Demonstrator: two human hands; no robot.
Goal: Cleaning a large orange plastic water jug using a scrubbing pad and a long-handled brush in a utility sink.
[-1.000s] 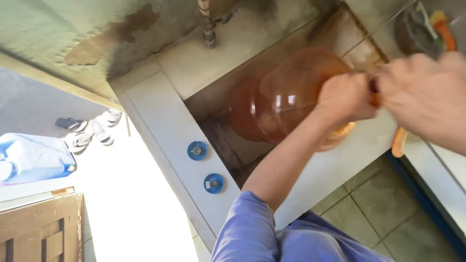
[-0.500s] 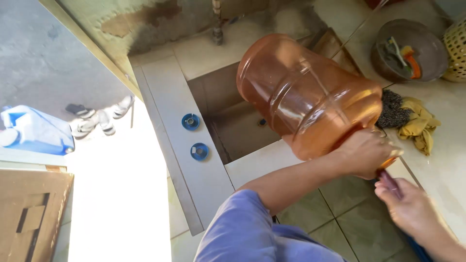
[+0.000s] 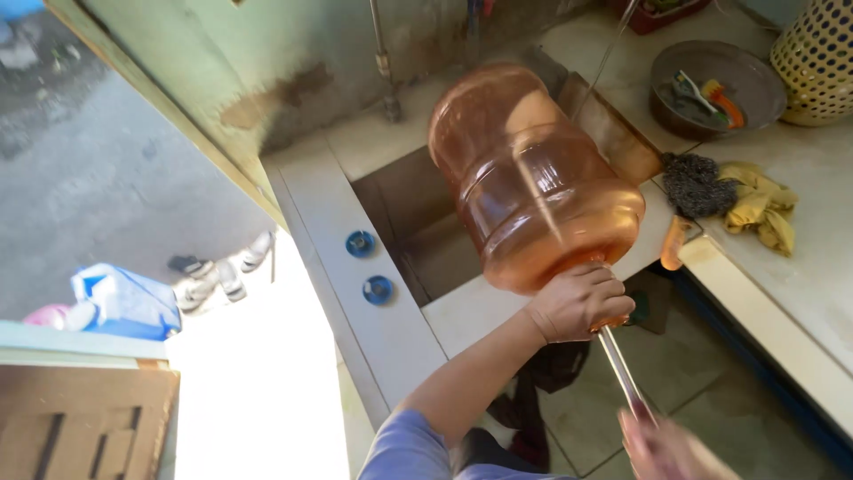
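- I've got the big orange water jug (image 3: pixel 533 178) up in the air over the sunken tiled basin (image 3: pixel 418 240), and its long axis runs on a slant: flat bottom toward the wall and up-left, neck down toward me at lower right.
- My left hand (image 3: pixel 577 300) is wrapped around the neck end, fingers curled tight on it, so the mouth itself is hidden under my grip.
- A thin metal rod (image 3: pixel 622 373) comes straight out below that hand, running down-right, in line with the jug.
- My right hand (image 3: pixel 666 449) is at the rod's lower end, blurred and cut by the bottom edge; it seems closed on the rod, but I can't tell for sure.
- Open room: the basin lies below the jug, and the tiled floor is free under the rod.
- Edges: the basin's white rim with two blue caps (image 3: pixel 369 267) sits left of my forearm; the counter (image 3: pixel 800 267) is close on the right, with a scrubber (image 3: pixel 693 185) and yellow cloth (image 3: pixel 760 209).
- A dark bowl (image 3: pixel 715 84) sits farther back.
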